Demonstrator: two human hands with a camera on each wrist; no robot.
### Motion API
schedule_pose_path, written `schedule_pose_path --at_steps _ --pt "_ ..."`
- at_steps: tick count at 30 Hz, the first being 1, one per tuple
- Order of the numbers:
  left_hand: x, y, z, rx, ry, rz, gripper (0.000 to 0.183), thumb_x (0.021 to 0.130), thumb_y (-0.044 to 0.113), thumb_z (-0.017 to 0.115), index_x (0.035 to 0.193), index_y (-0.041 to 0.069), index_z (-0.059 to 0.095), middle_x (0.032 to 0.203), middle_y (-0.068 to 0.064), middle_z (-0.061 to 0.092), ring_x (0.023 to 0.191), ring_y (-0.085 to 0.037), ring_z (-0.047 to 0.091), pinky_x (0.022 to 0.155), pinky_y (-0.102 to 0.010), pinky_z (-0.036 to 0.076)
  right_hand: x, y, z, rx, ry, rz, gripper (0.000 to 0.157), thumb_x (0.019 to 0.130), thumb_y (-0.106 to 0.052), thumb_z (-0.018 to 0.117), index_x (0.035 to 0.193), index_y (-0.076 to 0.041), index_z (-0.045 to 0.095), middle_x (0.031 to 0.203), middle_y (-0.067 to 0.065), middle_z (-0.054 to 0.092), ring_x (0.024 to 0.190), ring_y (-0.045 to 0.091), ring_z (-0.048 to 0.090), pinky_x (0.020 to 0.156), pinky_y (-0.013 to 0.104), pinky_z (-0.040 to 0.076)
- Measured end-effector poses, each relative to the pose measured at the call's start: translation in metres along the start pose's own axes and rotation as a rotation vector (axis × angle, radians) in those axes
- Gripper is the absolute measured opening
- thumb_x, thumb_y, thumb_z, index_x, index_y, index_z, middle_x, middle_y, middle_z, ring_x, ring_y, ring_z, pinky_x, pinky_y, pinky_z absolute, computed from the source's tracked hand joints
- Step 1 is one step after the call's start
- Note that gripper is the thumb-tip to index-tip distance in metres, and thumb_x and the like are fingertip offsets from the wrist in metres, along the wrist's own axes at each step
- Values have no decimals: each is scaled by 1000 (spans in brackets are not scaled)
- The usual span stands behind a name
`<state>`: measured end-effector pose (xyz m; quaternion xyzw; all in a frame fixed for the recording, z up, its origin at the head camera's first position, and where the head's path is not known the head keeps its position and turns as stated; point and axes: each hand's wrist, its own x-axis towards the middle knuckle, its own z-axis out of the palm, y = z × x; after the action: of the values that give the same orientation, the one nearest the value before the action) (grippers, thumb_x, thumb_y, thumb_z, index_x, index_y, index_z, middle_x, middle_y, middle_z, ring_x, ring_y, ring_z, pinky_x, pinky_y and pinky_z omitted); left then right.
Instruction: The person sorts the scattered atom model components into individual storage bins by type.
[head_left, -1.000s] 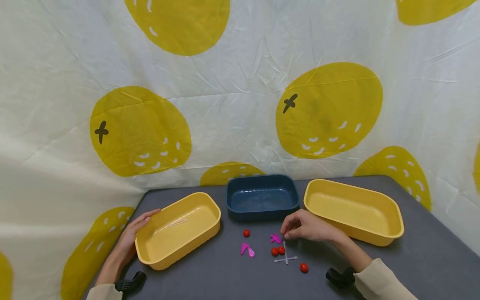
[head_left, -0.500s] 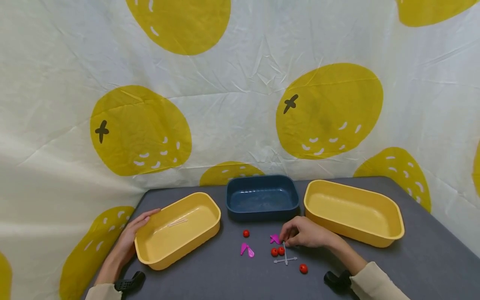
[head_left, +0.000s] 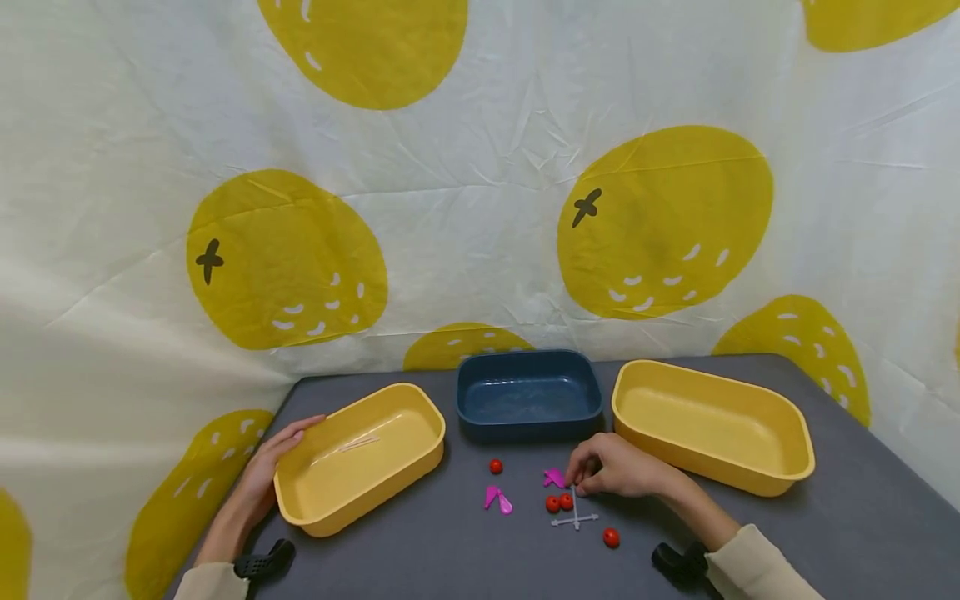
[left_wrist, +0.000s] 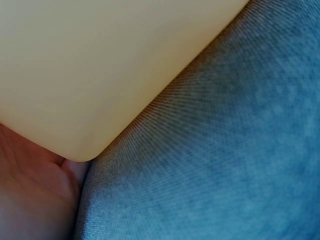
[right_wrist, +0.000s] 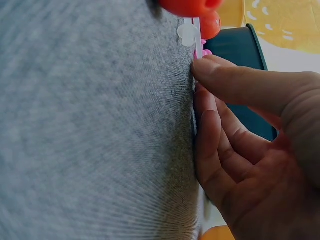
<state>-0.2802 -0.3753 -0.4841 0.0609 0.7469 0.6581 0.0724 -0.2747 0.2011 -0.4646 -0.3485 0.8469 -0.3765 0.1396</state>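
Note:
My left hand (head_left: 258,471) lies along the outer left side of the left yellow bin (head_left: 322,527), its fingers extended at the rim. In the left wrist view the bin's wall (left_wrist: 100,75) covers much of that hand. Thumb and forefinger of my right hand (head_left: 618,467) pinch the far end of a whitish, cross-shaped thin plastic piece (head_left: 576,520) on the table. The right wrist view shows the piece's knobbed part (right_wrist: 187,35) beyond the thumb tip. Two red beads (head_left: 552,504) sit just left of its stem, and a pink piece (head_left: 555,477) lies by the fingertips.
One red bead (head_left: 611,537) is nearer on the right, another red bead (head_left: 496,467) farther left, with pink pieces (head_left: 505,505) below it. Thin pale sticks (head_left: 358,443) lie in the left bin. A dark blue bin (head_left: 528,432) and second yellow bin (head_left: 780,483) stand behind.
My right hand has come down and slightly nearer, its fingertips now at the end of the white piece. The left hand and the bins have stayed in place.

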Motion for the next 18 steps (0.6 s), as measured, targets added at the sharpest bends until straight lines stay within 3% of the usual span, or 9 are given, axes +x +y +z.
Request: schedule_pose_path --at_steps 18 --pt "-1 -1 0 7 -4 4 58 113 38 40 160 4 35 142 20 53 125 7 56 100 -16 51 -2 2 -1 22 10 -18 5 87 -9 80 91 -12 80 88 0 75 74 1 61 67 21 54"
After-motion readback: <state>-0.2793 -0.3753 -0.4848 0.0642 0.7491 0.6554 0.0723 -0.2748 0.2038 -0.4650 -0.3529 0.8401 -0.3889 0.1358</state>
